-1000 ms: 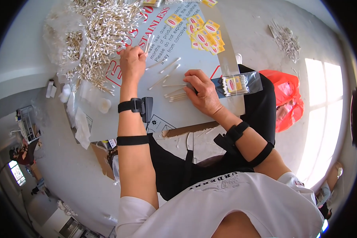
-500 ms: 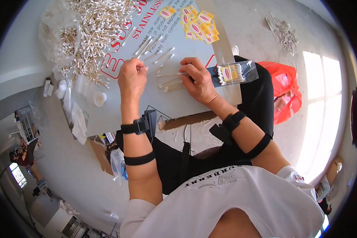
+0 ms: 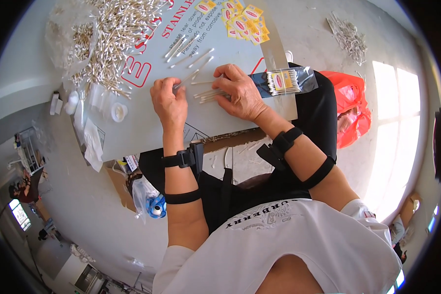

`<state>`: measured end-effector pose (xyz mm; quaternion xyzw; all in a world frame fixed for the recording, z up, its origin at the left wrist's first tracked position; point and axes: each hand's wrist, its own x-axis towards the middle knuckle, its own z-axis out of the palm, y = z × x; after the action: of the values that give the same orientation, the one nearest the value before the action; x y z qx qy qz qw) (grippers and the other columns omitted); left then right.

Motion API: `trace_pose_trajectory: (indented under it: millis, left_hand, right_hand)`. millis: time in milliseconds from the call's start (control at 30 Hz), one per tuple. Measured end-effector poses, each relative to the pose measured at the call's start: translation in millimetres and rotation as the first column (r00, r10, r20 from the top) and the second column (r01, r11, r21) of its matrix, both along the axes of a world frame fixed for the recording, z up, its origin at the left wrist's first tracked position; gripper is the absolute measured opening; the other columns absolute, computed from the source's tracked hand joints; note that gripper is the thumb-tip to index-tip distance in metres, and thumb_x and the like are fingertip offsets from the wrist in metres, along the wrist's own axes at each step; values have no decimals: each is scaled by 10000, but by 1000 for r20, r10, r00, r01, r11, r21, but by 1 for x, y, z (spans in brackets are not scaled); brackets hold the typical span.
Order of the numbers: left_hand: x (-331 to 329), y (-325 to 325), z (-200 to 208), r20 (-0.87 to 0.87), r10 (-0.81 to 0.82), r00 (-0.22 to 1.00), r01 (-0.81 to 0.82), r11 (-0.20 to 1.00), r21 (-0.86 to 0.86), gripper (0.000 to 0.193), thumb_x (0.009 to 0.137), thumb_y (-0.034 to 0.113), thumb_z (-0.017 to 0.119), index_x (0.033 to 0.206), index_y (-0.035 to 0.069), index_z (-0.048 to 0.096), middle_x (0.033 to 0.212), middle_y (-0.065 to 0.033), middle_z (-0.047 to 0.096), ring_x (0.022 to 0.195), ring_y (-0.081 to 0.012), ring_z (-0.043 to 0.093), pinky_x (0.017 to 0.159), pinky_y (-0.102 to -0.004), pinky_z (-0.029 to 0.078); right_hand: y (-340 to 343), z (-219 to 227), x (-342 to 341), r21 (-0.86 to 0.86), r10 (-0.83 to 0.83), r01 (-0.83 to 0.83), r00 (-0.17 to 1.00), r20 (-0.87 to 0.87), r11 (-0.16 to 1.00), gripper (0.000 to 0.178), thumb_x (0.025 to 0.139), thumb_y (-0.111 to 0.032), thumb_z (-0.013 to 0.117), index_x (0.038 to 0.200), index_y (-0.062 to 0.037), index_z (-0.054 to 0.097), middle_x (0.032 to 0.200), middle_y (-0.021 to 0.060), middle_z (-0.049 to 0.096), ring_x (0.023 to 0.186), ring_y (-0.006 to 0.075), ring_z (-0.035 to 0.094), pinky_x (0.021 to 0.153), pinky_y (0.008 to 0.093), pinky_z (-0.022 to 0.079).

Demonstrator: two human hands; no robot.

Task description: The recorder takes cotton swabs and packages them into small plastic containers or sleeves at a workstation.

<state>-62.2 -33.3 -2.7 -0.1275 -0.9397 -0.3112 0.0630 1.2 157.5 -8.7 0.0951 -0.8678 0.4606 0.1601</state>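
Note:
My left hand (image 3: 170, 105) pinches a cotton swab (image 3: 187, 78) between thumb and fingertips, its tip pointing up and right. Just to the right, my right hand (image 3: 241, 93) is closed with bent fingers on several cotton swabs (image 3: 209, 95) that stick out leftward. Several loose cotton swabs (image 3: 191, 59) lie on the board (image 3: 147, 122) beyond the hands. Beside my right hand, a filled packet of swabs (image 3: 283, 82) with a yellow label rests at the board's right edge.
A large heap of cotton swabs (image 3: 110, 41) spills from a clear bag (image 3: 63, 36) at the far left. Yellow label cards (image 3: 245, 23) lie at the back. A white roll (image 3: 118, 112) sits left of my hands. On the floor at right are a red bag (image 3: 350, 110) and scattered swabs (image 3: 347, 39).
My left hand has moved right and slightly nearer, toward the swabs at my right hand. My right hand has shifted slightly left and farther away, still gripping its swabs.

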Motion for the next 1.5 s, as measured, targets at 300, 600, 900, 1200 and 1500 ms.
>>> trace_pose_trajectory:
  millis: [300,600,900,1200,1500]
  left_hand:
    - [0,1,-2,-39,-10,999,12,999,49,195,715,-17,712,854,97,634,881,-57,585,885,-298,536,777,-407,456]
    - [-15,21,-1,-31,-22,999,23,1000,18,151,730,-35,676,808,84,626,815,-53,578,861,-286,538,750,-394,457]
    - [-25,40,2,-49,-58,997,61,996,64,172,744,-26,698,875,80,660,886,-56,595,892,-273,541,778,-396,472]
    - [-22,36,0,-32,-102,994,102,995,5,181,728,-26,705,855,92,654,850,-60,578,887,-285,540,772,-397,470]
    - [-28,29,2,-145,6,989,1,999,47,204,720,-14,718,882,85,643,859,-58,579,891,-282,544,774,-404,467]
  right_hand:
    - [1,4,0,31,44,-45,998,33,999,134,619,-61,673,730,-59,598,1035,82,552,870,261,557,794,382,493]
    - [3,2,-1,27,70,-71,997,20,997,179,614,-72,720,754,-67,609,1033,74,553,820,244,526,743,364,475]
    - [3,2,-1,-17,51,-51,999,18,999,200,602,-55,724,757,-47,598,1030,79,557,849,256,544,774,369,481]
    - [3,-2,0,-98,-4,7,999,32,995,181,651,-41,701,796,-27,593,1026,104,575,923,294,576,771,362,498]
    - [3,-1,1,-127,-10,15,999,40,992,155,696,-37,696,801,-15,584,1021,118,569,929,301,577,786,363,492]
